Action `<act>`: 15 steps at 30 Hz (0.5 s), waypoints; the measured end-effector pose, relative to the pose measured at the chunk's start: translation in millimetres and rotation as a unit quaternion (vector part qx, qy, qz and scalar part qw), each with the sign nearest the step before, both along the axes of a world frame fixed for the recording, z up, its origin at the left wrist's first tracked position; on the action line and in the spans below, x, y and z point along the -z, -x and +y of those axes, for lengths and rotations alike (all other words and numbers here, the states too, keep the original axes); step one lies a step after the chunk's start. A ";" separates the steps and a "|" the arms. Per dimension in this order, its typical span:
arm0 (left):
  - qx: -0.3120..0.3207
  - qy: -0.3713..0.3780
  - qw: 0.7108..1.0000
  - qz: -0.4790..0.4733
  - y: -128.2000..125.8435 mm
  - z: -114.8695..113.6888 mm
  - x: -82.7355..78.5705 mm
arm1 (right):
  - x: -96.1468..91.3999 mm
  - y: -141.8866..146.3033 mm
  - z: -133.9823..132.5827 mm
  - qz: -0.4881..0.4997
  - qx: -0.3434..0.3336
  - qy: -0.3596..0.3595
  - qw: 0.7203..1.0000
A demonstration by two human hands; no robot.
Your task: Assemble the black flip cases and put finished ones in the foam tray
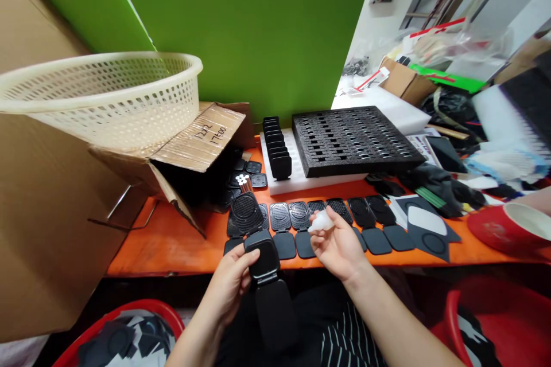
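Note:
My left hand (230,284) grips a black hinged plastic case (263,255), opened out, with its mesh half pointing up and away from me. My right hand (338,246) pinches a small translucent white bottle (321,221) just above the near edge of the orange table (172,241). Under both hands a row of several open black cases (327,221) lies flat along that table edge, mesh halves to the far side.
A black foam tray (353,140) sits on white foam behind the row, with a stack of black cases (278,146) at its left. A cream perforated basket (107,97) rests on cardboard boxes at left. Red tubs stand below, and a red cup (523,226) at right.

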State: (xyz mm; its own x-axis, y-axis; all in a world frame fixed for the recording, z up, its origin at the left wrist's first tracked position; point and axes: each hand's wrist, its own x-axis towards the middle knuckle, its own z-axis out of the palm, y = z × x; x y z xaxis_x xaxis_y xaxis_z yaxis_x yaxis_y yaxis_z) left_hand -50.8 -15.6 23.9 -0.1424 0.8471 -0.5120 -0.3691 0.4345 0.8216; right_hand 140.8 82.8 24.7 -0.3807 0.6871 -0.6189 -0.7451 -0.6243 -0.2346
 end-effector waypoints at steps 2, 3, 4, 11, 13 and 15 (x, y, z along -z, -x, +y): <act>0.023 -0.004 1.000 0.005 0.9 -1.4 1.8 | 0.0 1.2 0.5 -0.008 -0.001 0.002 1.000; 0.034 -0.009 0.999 0.009 1.1 -2.0 2.4 | 0.0 1.8 0.6 -0.011 -0.001 0.003 1.000; 0.041 -0.012 0.999 0.011 1.2 -2.3 2.9 | -0.1 2.3 0.7 -0.014 -0.002 0.004 1.000; 0.053 -0.009 0.999 0.007 1.0 0.6 0.4 | 0.7 3.4 1.0 -0.010 -0.009 0.002 1.000; 0.042 0.001 0.999 -0.019 1.7 2.3 -1.4 | 1.2 1.4 2.1 -0.009 -0.006 0.001 1.000; 0.015 0.019 0.999 -0.031 2.2 3.7 -2.9 | 1.6 -3.3 4.2 -0.010 -0.003 -0.002 1.000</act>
